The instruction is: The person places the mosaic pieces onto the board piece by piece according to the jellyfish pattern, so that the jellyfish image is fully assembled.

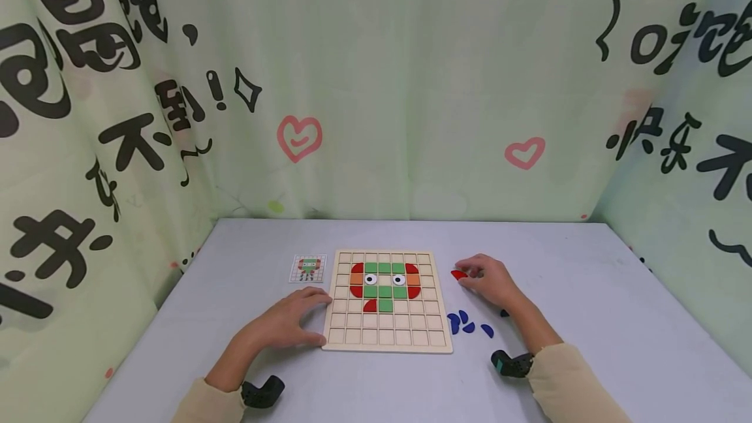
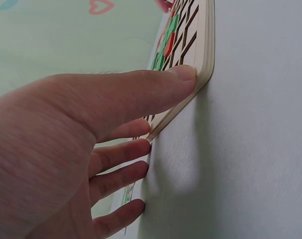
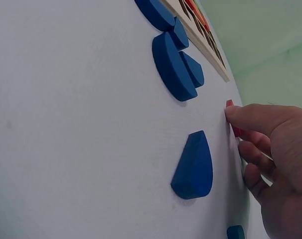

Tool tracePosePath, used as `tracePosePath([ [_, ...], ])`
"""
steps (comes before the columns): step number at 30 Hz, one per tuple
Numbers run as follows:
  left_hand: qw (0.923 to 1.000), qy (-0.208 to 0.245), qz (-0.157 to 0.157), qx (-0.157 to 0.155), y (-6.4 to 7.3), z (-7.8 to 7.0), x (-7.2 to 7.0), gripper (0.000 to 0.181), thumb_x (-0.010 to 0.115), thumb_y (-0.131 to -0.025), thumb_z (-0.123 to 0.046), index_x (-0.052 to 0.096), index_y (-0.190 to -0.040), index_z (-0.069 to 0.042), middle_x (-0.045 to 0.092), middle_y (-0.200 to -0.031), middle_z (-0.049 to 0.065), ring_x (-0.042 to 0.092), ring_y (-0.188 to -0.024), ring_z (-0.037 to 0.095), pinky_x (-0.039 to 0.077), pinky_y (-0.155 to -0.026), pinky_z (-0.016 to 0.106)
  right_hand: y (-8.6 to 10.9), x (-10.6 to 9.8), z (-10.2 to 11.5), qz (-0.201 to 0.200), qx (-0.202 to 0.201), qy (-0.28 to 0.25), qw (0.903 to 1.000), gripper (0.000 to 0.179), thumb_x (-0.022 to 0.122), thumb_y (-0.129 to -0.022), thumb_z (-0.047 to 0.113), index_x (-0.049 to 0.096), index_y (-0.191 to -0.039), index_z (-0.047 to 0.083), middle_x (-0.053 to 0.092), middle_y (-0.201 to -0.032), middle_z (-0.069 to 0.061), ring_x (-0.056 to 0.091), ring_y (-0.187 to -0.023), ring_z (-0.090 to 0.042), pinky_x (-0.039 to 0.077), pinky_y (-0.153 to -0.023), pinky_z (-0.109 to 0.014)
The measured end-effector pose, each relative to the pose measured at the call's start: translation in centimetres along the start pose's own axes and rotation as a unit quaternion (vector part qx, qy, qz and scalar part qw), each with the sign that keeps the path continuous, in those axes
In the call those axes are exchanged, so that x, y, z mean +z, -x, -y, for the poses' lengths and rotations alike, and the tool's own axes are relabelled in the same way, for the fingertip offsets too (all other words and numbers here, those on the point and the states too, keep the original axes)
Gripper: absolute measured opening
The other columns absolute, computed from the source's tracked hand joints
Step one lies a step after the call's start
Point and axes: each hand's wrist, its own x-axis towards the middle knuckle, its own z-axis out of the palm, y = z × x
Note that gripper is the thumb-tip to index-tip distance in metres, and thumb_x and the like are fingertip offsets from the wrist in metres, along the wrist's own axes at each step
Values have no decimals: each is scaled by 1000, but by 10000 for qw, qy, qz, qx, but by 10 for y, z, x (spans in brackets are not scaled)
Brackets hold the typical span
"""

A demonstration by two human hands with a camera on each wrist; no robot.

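A wooden grid board (image 1: 352, 338) lies on the table, with red, green, orange and eye-printed tiles in its upper and middle cells. My left hand (image 1: 294, 320) rests against the board's left side, thumb at the near corner and fingers fairly straight along the edge; in the left wrist view the thumb (image 2: 183, 79) touches the rim. Just right of the board, my right hand (image 1: 490, 279) pinches a red curved-edge tile (image 1: 457, 275) between thumb and fingers, at or close to the tabletop. The right wrist view shows this red tile (image 3: 236, 130) partly covered by the thumb.
Several blue curved-edge tiles (image 1: 469, 328) lie near the board's lower right side. A small picture card (image 1: 308, 269) sits left of the board's top. A dark piece (image 1: 504, 313) lies below my right wrist. Printed curtains (image 1: 411, 116) surround the white table (image 1: 235, 247).
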Motion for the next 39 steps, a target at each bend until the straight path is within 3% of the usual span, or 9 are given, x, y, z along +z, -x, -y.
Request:
tracePosePath([
  [11,9999,-25,-6,143,-1,2,0,68,81,-75,-36,56,-133,-12,48,-143,10,42,-135,34,37,-109,56,-3,3,-5,58,-235,193,9995,26,74,-83,12,73,-110,8,64,-98,-8,49,-79,-18,40,-64,-26],
  [21,9999,-13,19,101,2,-1,-2,69,82,-74,-35,56,-134,-11,48,-143,10,41,-136,35,36,-109,56,0,5,-2,-16,-231,110,9997,22,76,-82,14,73,-103,7,62,-93,-6,50,-79,-17,41,-63,-24],
  [28,10000,30,3,95,3,-2,-1,69,82,-75,-34,56,-134,-11,48,-143,10,40,-136,35,36,-110,57,4,5,8,53,-175,90,9998,21,75,-83,16,73,-102,10,62,-97,-6,50,-82,-18,43,-65,-25],
  [39,10000,-26,-30,65,1,0,0,68,82,-75,-34,56,-134,-13,48,-144,8,40,-137,33,36,-110,55,15,6,28,117,-681,-3,9976,19,77,-82,18,74,-100,15,64,-99,-1,50,-81,-15,43,-65,-22],
])
